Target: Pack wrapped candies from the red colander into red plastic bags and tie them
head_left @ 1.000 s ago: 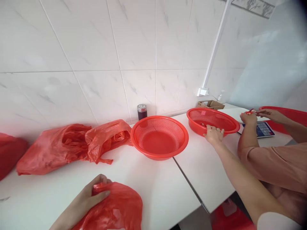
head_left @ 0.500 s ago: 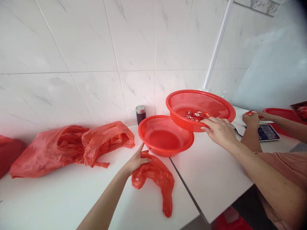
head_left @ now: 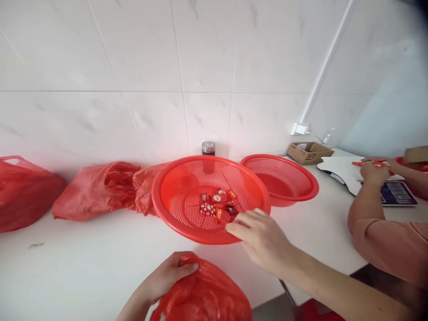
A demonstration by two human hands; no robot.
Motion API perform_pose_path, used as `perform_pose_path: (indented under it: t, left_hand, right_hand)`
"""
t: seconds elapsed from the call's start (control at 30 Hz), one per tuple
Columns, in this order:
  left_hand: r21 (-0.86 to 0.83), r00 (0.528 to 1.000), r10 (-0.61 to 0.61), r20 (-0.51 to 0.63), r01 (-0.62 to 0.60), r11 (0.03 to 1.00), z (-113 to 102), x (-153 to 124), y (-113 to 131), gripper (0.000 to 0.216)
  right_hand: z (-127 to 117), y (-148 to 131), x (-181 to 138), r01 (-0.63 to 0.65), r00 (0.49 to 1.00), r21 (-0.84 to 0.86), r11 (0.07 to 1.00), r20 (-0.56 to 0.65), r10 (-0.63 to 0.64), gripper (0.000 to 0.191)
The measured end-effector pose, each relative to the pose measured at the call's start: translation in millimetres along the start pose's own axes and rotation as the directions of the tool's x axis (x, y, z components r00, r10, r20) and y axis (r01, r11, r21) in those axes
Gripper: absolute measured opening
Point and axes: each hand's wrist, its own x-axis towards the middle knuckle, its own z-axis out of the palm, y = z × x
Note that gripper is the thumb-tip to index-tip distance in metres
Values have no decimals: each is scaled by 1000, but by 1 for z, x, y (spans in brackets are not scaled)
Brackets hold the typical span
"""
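My right hand point(head_left: 262, 238) grips the near right rim of a red plastic basket point(head_left: 174, 227), fingers over the edge. Several small wrapped candies point(head_left: 217, 206) in red and dark wrappers lie on its perforated bottom. The basket is tilted a little towards me. Below it, my left hand point(head_left: 172, 274) pinches the top of a red plastic bag point(head_left: 210, 294), with the thumb on the outside. The bag bulges out, and what is inside cannot be made out.
Behind on the right stands a second red basket point(head_left: 284, 196). Red bags point(head_left: 90, 191) line the wall at left, near a dark jar point(head_left: 208, 147). A cardboard box point(head_left: 307, 154), a scale point(head_left: 397, 194) and a co-worker's hands point(head_left: 374, 169) are at right.
My right hand has brought the candy basket left and nearer, in front of the jar. My left hand has drawn the bag closer to me. The other basket now appears farther right.
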Motion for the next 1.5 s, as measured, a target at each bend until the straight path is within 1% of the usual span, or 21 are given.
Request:
perform_pose_path:
  t: [0.07,0.17,0.27,0.37,0.47,0.53,0.67,0.77,0.87,1.0,1.03,1.07,1.1,1.17,1.2,1.23,1.27,1.3,1.37,1.43,1.5]
  left_hand:
    - [-118,985,-56,-162,37,992,-11,-37,-14,36]
    - [-295,900,-170,-400,49,954,-22,-78,-28,37]
    - [-419,861,-216,-461,3,908,-30,-98,-36,38]
    - [-517,874,-222,-432,-38,855,-36,-102,-43,42]
    - [-620,870,-275,-409,-44,783,-38,-99,-48,48]
    - [-678,863,-302,-406,-63,732,-37,-97,-49,51]
    - [-752,881,-294,-370,-99,652,-31,-94,-47,52]
    - [-726,905,-246,-348,-95,681,-32,-94,-45,45]
    - [-576,881,-154,-447,-152,803,-43,-95,-43,36]
    - [-367,833,-23,-553,-219,904,-73,-98,-41,30]
    - [-294,805,-5,-593,-211,932,-81,-98,-39,32]
    - [-195,747,9,-664,-185,963,-86,-99,-37,33]
    - [-77,652,34,-757,-141,987,-89,-98,-35,33]
    - [171,358,175,-917,-44,984,-82,-97,-29,31]
    - [300,205,297,-933,-14,954,-72,-95,-27,29]
    - [439,91,437,-895,-1,899,-58,-92,-26,25]
    - [576,13,576,-818,-8,818,-41,-87,-26,20]
    - [716,0,716,-698,-11,698,-24,-82,-27,16]
    - [868,59,867,-495,-2,496,4,-72,-30,18]
    - [859,106,854,-510,13,511,13,-65,-33,38]
    - [776,163,762,-627,52,628,3,-65,-34,50]
  right_hand:
    - [24,-9,-1,-15,996,3,1000,91,14,33]
    - [58,-16,4,-64,974,-80,995,211,79,36]
    - [77,-19,17,-147,943,-185,972,270,194,39]
    - [75,-25,32,-234,958,-125,964,142,251,40]
    - [61,-47,36,-196,970,254,947,-88,225,29]
    - [57,-68,33,-152,963,498,854,-120,241,36]
    - [78,-99,26,-236,956,680,694,34,291,67]
    - [95,-97,28,-331,920,847,416,193,340,46]
    - [89,-81,31,-371,854,918,142,277,441,28]
    - [67,-64,29,-368,759,928,48,271,592,24]
    - [65,-63,28,-363,743,931,32,268,613,24]
    - [64,-63,27,-351,726,936,11,265,635,25]
    - [65,-64,26,-336,705,942,-11,260,660,26]
    - [70,-70,25,-306,654,951,-43,243,716,28]
    - [73,-75,26,-299,634,953,-50,238,736,29]
    - [76,-82,27,-296,622,954,-50,232,748,30]
    - [78,-90,28,-293,624,955,-45,227,747,31]
    - [81,-99,30,-290,640,956,-44,228,734,31]
    - [83,-118,33,-289,705,955,-64,258,661,30]
    - [83,-133,35,-308,778,944,-116,321,541,29]
    - [80,-139,37,-319,810,928,-193,372,454,28]
